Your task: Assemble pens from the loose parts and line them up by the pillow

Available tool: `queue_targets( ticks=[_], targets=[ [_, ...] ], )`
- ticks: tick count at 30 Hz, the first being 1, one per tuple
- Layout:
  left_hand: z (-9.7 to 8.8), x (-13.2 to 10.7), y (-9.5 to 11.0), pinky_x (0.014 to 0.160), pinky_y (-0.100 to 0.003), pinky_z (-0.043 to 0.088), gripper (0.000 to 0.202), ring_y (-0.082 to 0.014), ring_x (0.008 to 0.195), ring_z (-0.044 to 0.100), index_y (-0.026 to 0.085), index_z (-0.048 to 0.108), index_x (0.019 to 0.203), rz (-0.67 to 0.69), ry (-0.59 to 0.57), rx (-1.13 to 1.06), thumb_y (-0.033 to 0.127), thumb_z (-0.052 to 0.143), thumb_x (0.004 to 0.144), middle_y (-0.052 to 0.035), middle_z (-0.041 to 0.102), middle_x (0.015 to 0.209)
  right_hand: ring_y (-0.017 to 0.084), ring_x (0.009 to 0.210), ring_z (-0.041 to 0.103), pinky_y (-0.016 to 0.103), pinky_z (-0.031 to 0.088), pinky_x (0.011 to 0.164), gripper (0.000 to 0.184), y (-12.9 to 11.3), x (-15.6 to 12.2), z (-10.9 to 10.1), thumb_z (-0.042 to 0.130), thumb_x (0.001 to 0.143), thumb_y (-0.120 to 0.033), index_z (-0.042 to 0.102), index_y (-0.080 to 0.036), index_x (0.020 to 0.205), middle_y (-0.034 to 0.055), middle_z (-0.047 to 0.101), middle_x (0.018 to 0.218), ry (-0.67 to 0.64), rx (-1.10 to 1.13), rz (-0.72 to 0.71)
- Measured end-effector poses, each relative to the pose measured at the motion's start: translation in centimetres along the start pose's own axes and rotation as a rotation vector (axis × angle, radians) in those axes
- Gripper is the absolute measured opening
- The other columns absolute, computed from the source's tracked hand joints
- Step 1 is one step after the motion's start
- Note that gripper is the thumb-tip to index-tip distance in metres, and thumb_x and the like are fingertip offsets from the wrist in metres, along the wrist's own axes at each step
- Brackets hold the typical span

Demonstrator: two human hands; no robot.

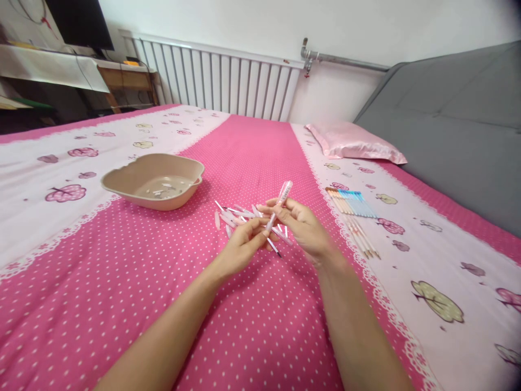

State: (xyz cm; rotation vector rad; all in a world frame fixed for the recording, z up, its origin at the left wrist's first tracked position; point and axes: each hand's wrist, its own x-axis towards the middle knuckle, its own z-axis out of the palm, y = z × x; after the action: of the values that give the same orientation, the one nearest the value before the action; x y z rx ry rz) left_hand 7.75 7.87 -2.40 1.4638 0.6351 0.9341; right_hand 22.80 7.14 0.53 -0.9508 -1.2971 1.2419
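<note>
A pale pink pen (pixel 284 190) is held between my two hands, slanting up and to the right. My left hand (pixel 244 244) pinches its lower end with thumb and fingers. Higher on the barrel, my right hand (pixel 303 224) is closed around it. Beneath and behind the hands lies a loose pile of pen parts (pixel 230 217), pink barrels and thin white refills. One dark-tipped refill (pixel 274 248) pokes out below my hands. Part of the pile is hidden by my fingers.
Left of the pile stands a beige basin (pixel 152 203) with small white pieces inside. On the right lie a row of brown- and blue-ended pens (pixel 352 203) and several white pens (pixel 361 236). A pink pillow (pixel 354 142) rests by the grey headboard (pixel 456 119). A white radiator (pixel 220 76) lines the wall.
</note>
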Motion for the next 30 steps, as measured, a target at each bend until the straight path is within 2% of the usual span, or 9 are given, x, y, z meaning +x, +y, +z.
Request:
queue_targets(
  ticks=[5, 9, 18, 30],
  targets=[
    [-0.1, 0.0, -0.6, 0.066, -0.027, 0.041, 0.032, -0.0123, 0.070, 0.054, 0.013, 0.056, 0.104, -0.004, -0.020, 0.010, 0.038, 0.055, 0.084, -0.0055, 0.062, 0.088, 0.016, 0.081, 0.063, 0.033, 0.049, 0.080, 0.022, 0.4, 0.3, 0.1, 0.066, 0.077, -0.037, 0.067, -0.018, 0.088, 0.0039, 0.067, 0.089, 0.107, -0.034, -0.020],
    [-0.2, 0.0, -0.5, 0.066, -0.027, 0.041, 0.029, -0.0117, 0.070, 0.054, 0.014, 0.056, 0.104, -0.001, -0.035, -0.003, 0.036, 0.055, 0.085, -0.0050, 0.061, 0.088, 0.014, 0.076, 0.062, 0.031, 0.049, 0.078, 0.023, -0.1, 0.2, 0.0, 0.070, 0.073, -0.035, 0.069, -0.019, 0.089, 0.0007, 0.065, 0.079, 0.116, -0.032, 0.010],
    [-0.2, -0.1, -0.2, 0.066, -0.026, 0.041, 0.025, -0.0111, 0.067, 0.056, 0.015, 0.059, 0.100, -0.019, -0.059, -0.065, 0.034, 0.057, 0.084, -0.0036, 0.063, 0.083, 0.017, 0.087, 0.063, 0.034, 0.050, 0.082, 0.034, -0.5, 0.0, -0.2, 0.076, 0.068, -0.033, 0.068, -0.018, 0.097, 0.0047, 0.070, 0.092, 0.134, -0.037, -0.028],
    [-0.2, -0.2, 0.3, 0.067, -0.028, 0.041, 0.021, -0.0121, 0.067, 0.057, 0.014, 0.062, 0.091, -0.069, -0.086, -0.070, 0.033, 0.056, 0.084, -0.0042, 0.065, 0.083, 0.019, 0.086, 0.065, 0.037, 0.053, 0.080, 0.044, -1.3, -0.4, -0.2, 0.076, 0.068, -0.031, 0.064, -0.017, 0.108, 0.0061, 0.071, 0.090, 0.107, -0.030, -0.006]
  ],
)
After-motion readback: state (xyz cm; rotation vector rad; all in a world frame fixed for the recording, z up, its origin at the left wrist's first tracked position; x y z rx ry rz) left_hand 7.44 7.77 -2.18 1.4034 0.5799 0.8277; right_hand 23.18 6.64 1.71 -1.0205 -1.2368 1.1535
